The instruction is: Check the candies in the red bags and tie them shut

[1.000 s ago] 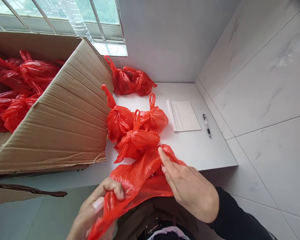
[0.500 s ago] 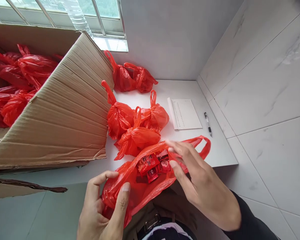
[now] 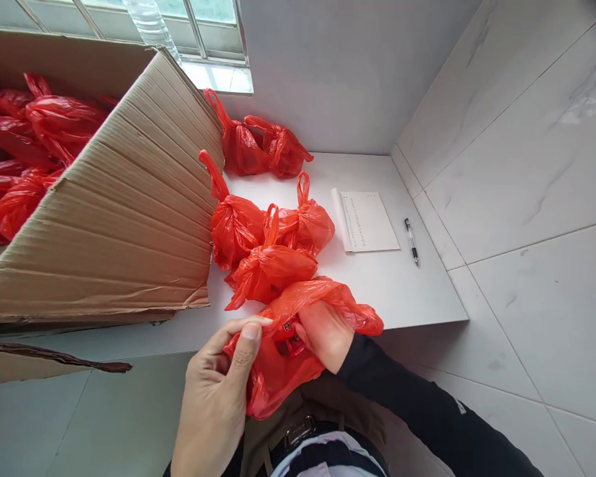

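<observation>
An opened red plastic bag [image 3: 283,377] hangs at the table's front edge, its mouth towards me. My left hand [image 3: 223,377] pinches the bag's rim on the left, thumb against fingers. My right hand [image 3: 325,331] reaches inside the bag, and its fingers are hidden by the plastic and the contents. Small red printed packets [image 3: 292,341] show in the opening beside my right fingers. Just behind this bag, a knotted red bag [image 3: 273,268] sits on the white table [image 3: 387,291], with two more tied bags close by.
A large cardboard box [image 3: 129,218] on the left holds several tied red bags [image 3: 59,126]. Two more tied bags [image 3: 263,149] stand by the wall. An open notebook [image 3: 370,222] and a pen [image 3: 411,242] lie on the right.
My right hand has gone from the bag's right rim down into the bag. The bag's mouth has narrowed, and my left hand has moved slightly right, still gripping the rim.
</observation>
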Demonstrator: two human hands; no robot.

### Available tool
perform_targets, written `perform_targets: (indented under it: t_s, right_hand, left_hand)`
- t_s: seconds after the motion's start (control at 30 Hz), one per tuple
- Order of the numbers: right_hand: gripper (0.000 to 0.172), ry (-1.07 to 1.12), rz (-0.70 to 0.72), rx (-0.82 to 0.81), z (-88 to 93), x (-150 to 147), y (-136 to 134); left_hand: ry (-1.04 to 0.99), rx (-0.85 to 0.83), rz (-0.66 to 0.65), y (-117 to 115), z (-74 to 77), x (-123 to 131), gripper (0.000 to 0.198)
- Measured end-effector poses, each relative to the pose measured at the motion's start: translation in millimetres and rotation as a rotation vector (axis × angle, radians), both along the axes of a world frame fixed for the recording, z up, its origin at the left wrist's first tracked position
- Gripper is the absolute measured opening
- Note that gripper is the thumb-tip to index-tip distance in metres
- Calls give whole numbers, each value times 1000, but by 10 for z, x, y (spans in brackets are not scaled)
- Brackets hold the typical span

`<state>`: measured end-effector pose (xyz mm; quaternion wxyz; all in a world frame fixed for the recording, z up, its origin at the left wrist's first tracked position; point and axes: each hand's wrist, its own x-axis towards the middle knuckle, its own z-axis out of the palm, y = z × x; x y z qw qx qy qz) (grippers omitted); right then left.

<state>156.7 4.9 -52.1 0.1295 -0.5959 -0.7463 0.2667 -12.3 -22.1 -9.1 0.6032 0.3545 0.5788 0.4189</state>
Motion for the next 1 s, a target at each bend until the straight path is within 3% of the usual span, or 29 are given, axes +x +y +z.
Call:
perform_targets:
  t_s: [0.1, 0.23, 0.43, 0.67, 0.77, 0.87, 1.0]
  right_hand:
    - [35, 33, 4, -39, 61, 79, -146]
    - [35, 54, 80, -142, 336, 231, -338]
    - [37, -97, 269, -220, 650, 282, -485]
    - [36, -112, 286, -194, 561, 224, -429]
    - [45, -64, 254, -182, 510, 210, -388]
    - [52, -8, 188, -46, 589, 230, -432]
    - [43, 58, -54, 409, 857, 364, -611]
  left_hand:
    - [-105, -21, 37, 61, -22, 9, 38]
    - [-139, -7, 97, 114, 34, 12, 39]
    - [-139, -15, 48, 81, 70, 30, 34]
    - [-91, 5, 9, 34, 23, -2, 35]
    - [-57, 0, 6, 22, 26, -12, 40]
    - [-24, 18, -1, -15, 17, -55, 40]
    - [-18, 32, -37, -90, 15, -160, 32]
